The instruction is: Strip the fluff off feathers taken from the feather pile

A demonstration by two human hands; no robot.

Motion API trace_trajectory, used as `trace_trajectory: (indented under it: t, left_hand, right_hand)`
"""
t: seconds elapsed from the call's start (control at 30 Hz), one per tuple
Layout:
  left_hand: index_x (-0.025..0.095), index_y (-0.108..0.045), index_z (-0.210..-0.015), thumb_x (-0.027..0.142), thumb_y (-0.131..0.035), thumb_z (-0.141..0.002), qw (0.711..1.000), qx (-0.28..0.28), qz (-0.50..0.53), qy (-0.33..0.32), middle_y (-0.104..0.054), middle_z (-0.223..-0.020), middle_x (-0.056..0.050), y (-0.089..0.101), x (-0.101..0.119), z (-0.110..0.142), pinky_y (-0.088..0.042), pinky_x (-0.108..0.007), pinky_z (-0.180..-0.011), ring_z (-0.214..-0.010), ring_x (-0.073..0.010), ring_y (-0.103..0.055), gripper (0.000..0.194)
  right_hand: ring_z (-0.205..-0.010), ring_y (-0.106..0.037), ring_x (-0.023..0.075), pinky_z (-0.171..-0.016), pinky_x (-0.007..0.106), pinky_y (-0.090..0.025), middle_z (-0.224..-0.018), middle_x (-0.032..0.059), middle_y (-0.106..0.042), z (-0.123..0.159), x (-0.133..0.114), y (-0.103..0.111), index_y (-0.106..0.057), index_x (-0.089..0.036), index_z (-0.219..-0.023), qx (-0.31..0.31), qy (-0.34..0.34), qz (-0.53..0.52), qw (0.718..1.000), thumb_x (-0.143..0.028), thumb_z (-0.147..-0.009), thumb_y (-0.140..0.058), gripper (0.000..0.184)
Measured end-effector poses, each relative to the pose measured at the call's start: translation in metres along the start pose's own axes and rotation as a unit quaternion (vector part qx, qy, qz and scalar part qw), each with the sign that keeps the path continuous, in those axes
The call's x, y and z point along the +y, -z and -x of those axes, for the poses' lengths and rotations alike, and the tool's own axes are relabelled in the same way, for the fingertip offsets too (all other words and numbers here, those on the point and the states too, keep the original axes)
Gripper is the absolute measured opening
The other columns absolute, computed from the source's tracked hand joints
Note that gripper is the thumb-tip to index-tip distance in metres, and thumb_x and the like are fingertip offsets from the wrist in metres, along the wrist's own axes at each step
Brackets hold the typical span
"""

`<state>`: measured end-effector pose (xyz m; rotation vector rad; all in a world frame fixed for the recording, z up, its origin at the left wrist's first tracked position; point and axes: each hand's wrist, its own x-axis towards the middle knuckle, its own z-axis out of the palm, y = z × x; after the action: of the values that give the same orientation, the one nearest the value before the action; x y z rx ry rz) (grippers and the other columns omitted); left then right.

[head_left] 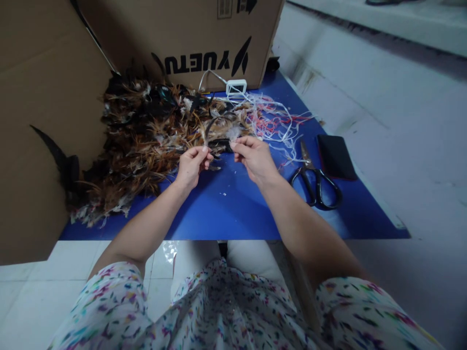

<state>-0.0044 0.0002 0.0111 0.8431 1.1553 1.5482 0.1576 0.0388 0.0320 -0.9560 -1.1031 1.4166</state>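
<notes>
Above the front part of the blue table, my left hand is closed in a pinch, with a dark curved feather rising from its fingertips. A short gap to the right, my right hand also pinches, thumb against forefinger, at the pale fluffy end of a feather. Dark feather shows between the two hands; which hand it belongs to I cannot tell. Just beyond and to the left spreads a big heap of brown and black feathers, some of it touching the area behind my fingers.
Black-handled scissors lie to the right, beside a dark flat case. Tangled white and red strings spread behind my right hand, near a small white device. Cardboard boxes wall off the back and left of the table.
</notes>
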Motion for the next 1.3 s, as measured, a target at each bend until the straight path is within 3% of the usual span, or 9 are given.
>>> trace_trajectory:
  t: [0.13, 0.33, 0.6, 0.73, 1.3]
  left_hand:
    - [0.015, -0.07, -0.076, 0.036, -0.083, -0.076, 0.999, -0.01, -0.03, -0.029, -0.067, -0.062, 0.002, 0.0, -0.005, 0.001, -0.042, -0.017, -0.043, -0.045, -0.0044, -0.052, 0.024]
    - [0.016, -0.072, -0.075, 0.044, -0.085, -0.071, 0.993, -0.019, -0.079, -0.087, -0.07, -0.064, 0.0, 0.0, -0.01, 0.001, -0.044, -0.019, -0.044, -0.045, -0.0067, -0.053, 0.031]
    - [0.018, -0.074, -0.078, 0.043, -0.079, -0.078, 0.98, -0.02, -0.138, -0.139, -0.071, -0.066, -0.001, 0.002, -0.015, 0.002, -0.044, -0.02, -0.045, -0.046, -0.008, -0.053, 0.025]
    - [0.019, -0.075, -0.079, 0.041, -0.075, -0.081, 0.97, -0.024, -0.172, -0.168, -0.071, -0.066, 0.0, 0.004, -0.018, 0.001, -0.045, -0.021, -0.047, -0.047, -0.0083, -0.054, 0.022]
    - [0.021, -0.078, -0.078, 0.029, -0.073, -0.084, 0.946, -0.017, -0.246, -0.209, -0.063, -0.053, 0.004, 0.002, -0.009, 0.01, -0.042, -0.021, -0.053, -0.046, -0.0086, -0.055, 0.011]
  right_hand:
    - [-0.051, -0.054, 0.0056, -0.049, 0.019, -0.043, -0.058, -0.0065, -0.059, 0.002, 0.001, -0.003, -0.06, -0.019, -0.068, 0.01, -0.001, 0.005, 1.0, -0.012, -0.071, -0.07, 0.013]
    - [-0.056, -0.061, 0.009, -0.051, 0.021, -0.046, -0.067, -0.0013, -0.068, 0.009, 0.006, -0.009, -0.064, -0.017, -0.073, -0.03, 0.022, 0.049, 0.998, -0.018, -0.071, -0.07, 0.006]
    - [-0.049, -0.044, 0.0068, -0.048, 0.022, -0.037, -0.053, -0.0064, -0.052, 0.009, 0.01, -0.011, -0.057, -0.02, -0.061, -0.008, 0.064, 0.095, 0.993, -0.022, -0.072, -0.07, 0.018]
    - [-0.047, -0.042, 0.0069, -0.047, 0.023, -0.034, -0.049, -0.007, -0.049, 0.01, 0.013, -0.012, -0.056, -0.02, -0.057, -0.018, 0.067, 0.094, 0.993, -0.024, -0.072, -0.071, 0.022]
    - [-0.053, -0.051, 0.0073, -0.049, 0.021, -0.041, -0.062, -0.0006, -0.066, 0.016, 0.013, -0.016, -0.066, -0.018, -0.062, -0.036, 0.002, 0.034, 0.999, -0.033, -0.067, -0.08, 0.021]
